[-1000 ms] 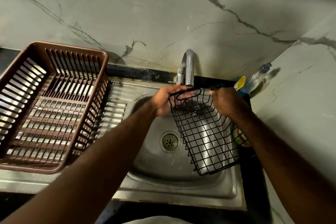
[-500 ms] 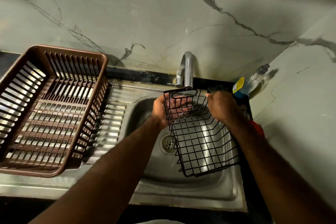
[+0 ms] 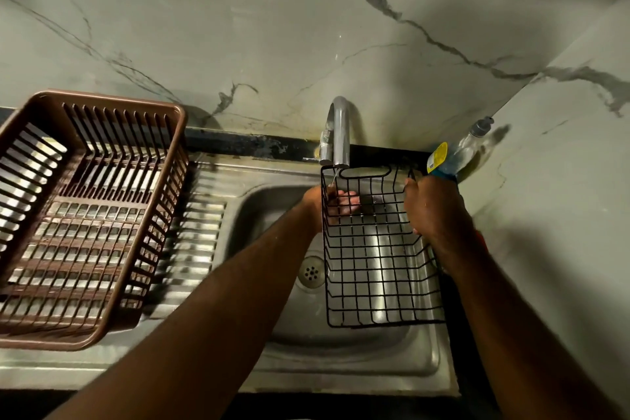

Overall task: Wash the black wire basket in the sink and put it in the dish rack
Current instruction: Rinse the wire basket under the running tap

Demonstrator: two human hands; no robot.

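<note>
My right hand grips the wet wire basket under the tap, left hand's grip unclear, so it may slip into the sink

Black wire basket held over steel sink.

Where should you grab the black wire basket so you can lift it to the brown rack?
Probably the top rim of the black wire basket, one hand on each long side, coming from above. It sits open side up over the sink, so the rim wires are free; the right hand already holds one side. The oval handle slot under the tap also works.
</note>
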